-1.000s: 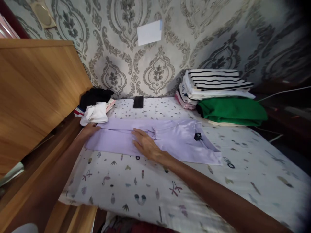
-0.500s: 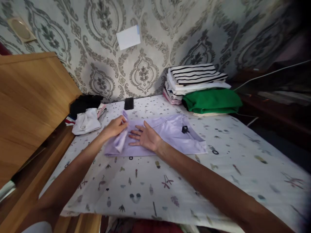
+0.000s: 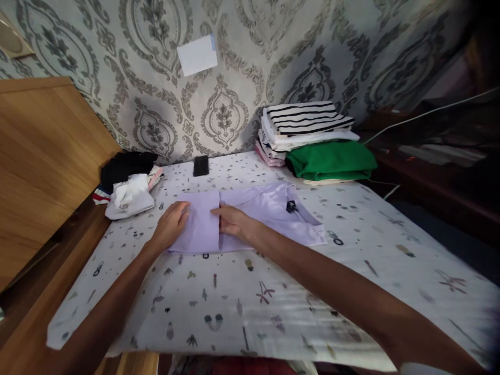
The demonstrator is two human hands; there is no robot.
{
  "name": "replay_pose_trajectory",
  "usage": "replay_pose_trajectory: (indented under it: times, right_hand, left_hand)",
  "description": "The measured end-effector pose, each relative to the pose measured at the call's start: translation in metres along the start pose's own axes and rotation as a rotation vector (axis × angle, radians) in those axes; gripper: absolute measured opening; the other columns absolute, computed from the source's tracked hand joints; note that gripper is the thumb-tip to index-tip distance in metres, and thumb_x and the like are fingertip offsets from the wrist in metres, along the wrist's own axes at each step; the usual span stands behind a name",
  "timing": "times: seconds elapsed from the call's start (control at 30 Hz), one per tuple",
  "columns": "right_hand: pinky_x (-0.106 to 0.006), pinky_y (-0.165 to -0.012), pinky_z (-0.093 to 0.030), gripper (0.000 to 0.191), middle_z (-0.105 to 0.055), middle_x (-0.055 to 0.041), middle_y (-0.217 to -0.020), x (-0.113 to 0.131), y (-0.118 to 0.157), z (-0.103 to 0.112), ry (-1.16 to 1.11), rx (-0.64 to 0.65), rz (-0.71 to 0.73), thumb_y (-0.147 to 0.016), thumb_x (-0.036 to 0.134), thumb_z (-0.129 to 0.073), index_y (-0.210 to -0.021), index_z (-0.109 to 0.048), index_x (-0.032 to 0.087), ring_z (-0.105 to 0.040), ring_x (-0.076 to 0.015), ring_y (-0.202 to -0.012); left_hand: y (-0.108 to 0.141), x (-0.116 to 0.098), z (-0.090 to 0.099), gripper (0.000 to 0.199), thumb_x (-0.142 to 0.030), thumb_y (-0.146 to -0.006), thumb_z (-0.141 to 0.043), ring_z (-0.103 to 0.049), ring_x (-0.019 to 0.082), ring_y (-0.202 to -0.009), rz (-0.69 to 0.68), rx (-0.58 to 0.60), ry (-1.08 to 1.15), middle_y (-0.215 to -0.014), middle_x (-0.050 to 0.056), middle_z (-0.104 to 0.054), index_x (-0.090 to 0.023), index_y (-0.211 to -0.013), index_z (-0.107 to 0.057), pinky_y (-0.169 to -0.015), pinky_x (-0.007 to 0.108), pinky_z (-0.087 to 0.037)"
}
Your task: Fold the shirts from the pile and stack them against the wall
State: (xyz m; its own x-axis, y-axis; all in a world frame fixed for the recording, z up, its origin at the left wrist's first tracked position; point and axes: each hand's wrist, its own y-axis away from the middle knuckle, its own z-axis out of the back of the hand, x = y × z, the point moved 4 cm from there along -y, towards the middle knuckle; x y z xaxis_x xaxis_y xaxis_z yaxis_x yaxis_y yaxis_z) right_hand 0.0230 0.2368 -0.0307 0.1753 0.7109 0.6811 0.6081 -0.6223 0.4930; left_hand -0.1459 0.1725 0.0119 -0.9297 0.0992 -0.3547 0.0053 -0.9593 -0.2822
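A lilac shirt [image 3: 258,208] lies in a long flat strip on the patterned white cloth [image 3: 219,297], its left end doubled over in a smooth flap. My left hand [image 3: 172,221] rests at the left edge of that flap, fingers close together on the fabric. My right hand [image 3: 230,220] pinches the flap's right edge between thumb and fingers; the lower fingers are partly hidden by the fabric. The neck opening with its dark label is at the shirt's right end.
A stack of folded clothes [image 3: 308,120], with a green garment [image 3: 332,160] in front, stands at the back right. A phone [image 3: 201,165] lies near the wall. Small clothes [image 3: 130,195] sit at the back left beside a wooden panel [image 3: 47,172].
The shirt's left end, loose and raised before, now lies flat as a flap. My left hand has moved down and left; my right hand has gone from spread fingers to a pinch.
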Motion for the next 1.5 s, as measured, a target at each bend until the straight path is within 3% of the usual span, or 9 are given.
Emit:
replay_pose_trajectory:
  times: [0.2,0.43,0.67,0.9,1.0,1.17,1.33,1.43,1.5]
  right_hand:
    - [-0.036,-0.068,-0.060,0.043,-0.070,-0.0022,-0.085,0.008,-0.008,-0.010,0.073,-0.023,-0.019,-0.082,0.003,-0.053,-0.119,-0.057,0.024,-0.067,-0.0193,-0.070]
    - [-0.032,-0.065,-0.059,0.053,-0.067,0.0007,-0.083,0.017,0.005,0.010,0.179,-0.077,-0.006,-0.076,-0.002,-0.048,-0.120,-0.053,0.026,-0.066,-0.0168,-0.068]
    - [-0.039,-0.063,-0.060,0.053,-0.065,0.0000,-0.076,0.016,0.009,0.014,0.318,-0.040,-0.047,-0.072,0.002,-0.054,-0.121,-0.055,0.023,-0.063,-0.0180,-0.059]
    - [-0.033,-0.056,-0.057,0.088,-0.061,0.0039,-0.074,0.030,0.013,0.007,0.689,-0.077,0.285,-0.067,-0.001,-0.056,-0.148,-0.041,0.033,-0.055,-0.0145,-0.050]
    - [-0.034,-0.055,-0.059,0.091,-0.062,0.0019,-0.076,0.025,0.013,0.011,0.598,-0.089,0.157,-0.067,0.000,-0.052,-0.151,-0.034,0.028,-0.059,-0.0166,-0.053]
    - [-0.034,-0.055,-0.059,0.065,-0.065,-0.0017,-0.076,0.023,0.015,0.010,0.451,-0.110,0.099,-0.069,0.001,-0.054,-0.131,-0.049,0.022,-0.062,-0.0176,-0.055]
    - [-0.033,-0.055,-0.057,0.062,-0.063,0.0002,-0.074,0.020,0.022,0.011,0.406,-0.137,0.140,-0.074,0.006,-0.059,-0.133,-0.047,0.021,-0.062,-0.0177,-0.054]
    - [-0.034,-0.058,-0.057,0.071,-0.061,0.0024,-0.072,0.019,0.034,0.019,0.521,-0.195,0.227,-0.081,0.016,-0.062,-0.146,-0.034,0.021,-0.062,-0.0181,-0.055]
    - [-0.034,-0.064,-0.056,0.068,-0.060,0.0027,-0.071,0.023,0.046,0.022,0.803,-0.263,0.356,-0.086,0.019,-0.060,-0.149,-0.035,0.020,-0.063,-0.0185,-0.059]
  left_hand:
    - [0.012,0.024,-0.012,0.058,-0.050,-0.098,-0.038,-0.039,0.028,-0.147,0.040,0.091,0.047,-0.155,0.013,-0.047,-0.017,-0.144,-0.049,-0.122,0.048,-0.030]
    - [0.020,0.020,-0.008,0.067,-0.058,-0.100,-0.032,-0.024,0.029,-0.154,0.000,0.131,-0.037,-0.164,0.012,-0.032,-0.018,-0.154,-0.039,-0.124,0.049,-0.024]
    - [0.029,0.024,-0.037,0.070,-0.061,-0.099,-0.036,-0.017,0.033,-0.155,-0.022,0.284,-0.171,-0.167,0.015,-0.024,-0.021,-0.156,-0.036,-0.120,0.058,-0.024]
    - [0.034,0.022,-0.036,0.067,-0.061,-0.099,-0.038,-0.018,0.034,-0.155,-0.057,0.251,-0.193,-0.167,0.014,-0.026,-0.024,-0.155,-0.038,-0.120,0.061,-0.021]
    - [0.028,0.018,-0.029,0.067,-0.061,-0.098,-0.040,-0.019,0.034,-0.155,-0.069,0.263,-0.182,-0.166,0.014,-0.028,-0.023,-0.152,-0.041,-0.121,0.062,-0.020]
    - [0.001,0.005,-0.022,0.057,-0.052,-0.100,-0.037,-0.029,0.030,-0.152,-0.104,0.215,-0.068,-0.161,0.013,-0.039,-0.020,-0.145,-0.049,-0.123,0.054,-0.024]
    - [-0.029,-0.026,-0.044,0.058,-0.045,-0.103,-0.029,-0.031,0.027,-0.151,-0.191,0.277,0.019,-0.160,0.016,-0.039,-0.012,-0.148,-0.047,-0.123,0.046,-0.025]
    - [-0.038,-0.040,-0.064,0.059,-0.044,-0.104,-0.030,-0.024,0.028,-0.154,-0.146,0.329,-0.070,-0.164,0.015,-0.032,-0.013,-0.153,-0.039,-0.124,0.050,-0.019]
    - [-0.040,-0.045,-0.071,0.059,-0.044,-0.104,-0.032,-0.020,0.027,-0.155,-0.113,0.345,-0.145,-0.166,0.013,-0.028,-0.016,-0.155,-0.035,-0.125,0.053,-0.016]
